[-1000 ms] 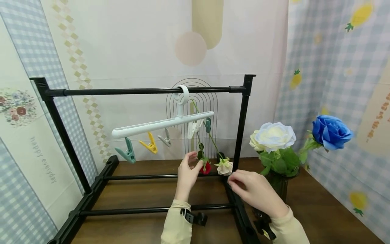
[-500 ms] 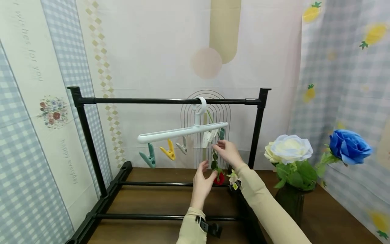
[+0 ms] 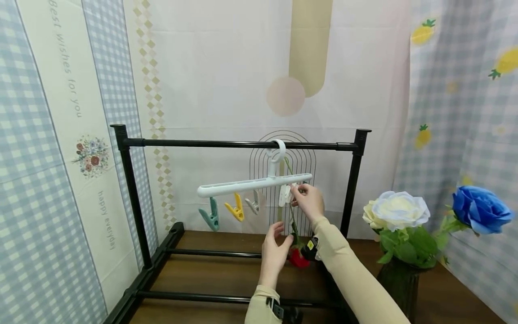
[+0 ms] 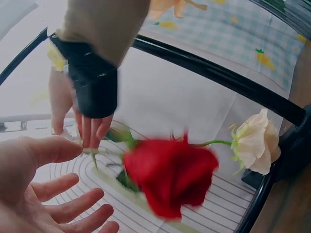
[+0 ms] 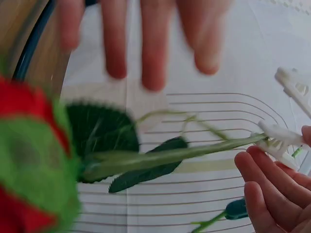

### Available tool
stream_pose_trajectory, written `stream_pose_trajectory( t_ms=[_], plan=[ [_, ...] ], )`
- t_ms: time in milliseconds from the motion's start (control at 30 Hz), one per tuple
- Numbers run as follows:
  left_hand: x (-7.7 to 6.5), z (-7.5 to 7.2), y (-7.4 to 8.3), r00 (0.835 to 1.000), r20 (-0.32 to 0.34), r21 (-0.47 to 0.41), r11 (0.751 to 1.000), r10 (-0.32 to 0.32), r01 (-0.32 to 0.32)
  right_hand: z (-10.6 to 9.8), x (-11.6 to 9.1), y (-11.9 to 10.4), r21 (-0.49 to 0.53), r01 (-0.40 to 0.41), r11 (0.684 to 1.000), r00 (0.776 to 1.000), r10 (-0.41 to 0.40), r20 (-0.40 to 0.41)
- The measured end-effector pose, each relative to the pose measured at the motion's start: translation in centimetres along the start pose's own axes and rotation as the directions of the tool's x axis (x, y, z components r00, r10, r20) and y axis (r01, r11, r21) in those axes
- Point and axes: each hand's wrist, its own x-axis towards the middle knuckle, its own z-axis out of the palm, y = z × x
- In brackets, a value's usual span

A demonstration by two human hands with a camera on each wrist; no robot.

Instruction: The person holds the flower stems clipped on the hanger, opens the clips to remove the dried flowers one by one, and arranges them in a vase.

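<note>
A red rose (image 3: 298, 258) hangs head down from a white clip (image 3: 285, 194) on the right part of a pale hanger (image 3: 255, 183). My right hand (image 3: 309, 201) pinches this clip, thumb and fingers on either side of it where the green stem (image 5: 204, 150) enters. Fingers spread, my left hand (image 3: 274, 254) is beside the lower stem and holds nothing; the left wrist view shows its palm (image 4: 29, 208) facing the bloom. A cream rose (image 4: 257, 141) hangs by another stem, gripped by a dark teal clip (image 5: 236, 208); my right forearm mostly hides it in the head view.
The hanger hooks over a black rack's top bar (image 3: 210, 143). Teal (image 3: 210, 216), yellow (image 3: 236, 208) and grey-white (image 3: 253, 203) clips hang along its left part. To the right stands a dark vase (image 3: 398, 288) with white (image 3: 398, 210) and blue (image 3: 481, 210) roses.
My right hand has risen from beside the cream rose to the white clip and now pinches it. My left hand stays near the red rose, fingers more apart. The head view has shifted.
</note>
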Motion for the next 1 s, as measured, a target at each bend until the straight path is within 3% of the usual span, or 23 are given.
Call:
stream_pose_trajectory(
  t_ms=[233,567,833,1000],
  plan=[
    [-0.4,-0.3,0.1,1.0,0.003,0.033,0.999,-0.01,0.009,-0.8,-2.1,0.8,-0.111,0.086,0.99,0.993,-0.094,-0.067],
    [0.0,0.2,0.9,0.996,0.083,0.025,0.999,0.025,-0.027,-1.4,-5.1,-0.2,-0.162,0.206,0.965,0.965,-0.227,-0.128],
    [-0.2,1.4,1.0,0.997,0.069,-0.012,0.999,0.037,-0.036,-1.4,-5.5,-0.6,-0.153,0.209,0.966,0.966,-0.229,-0.123],
    [-0.1,1.5,0.8,0.998,0.065,-0.059,0.998,0.011,-0.007,-1.5,-5.5,-0.5,-0.16,0.204,0.966,0.963,-0.227,-0.142]
  ],
)
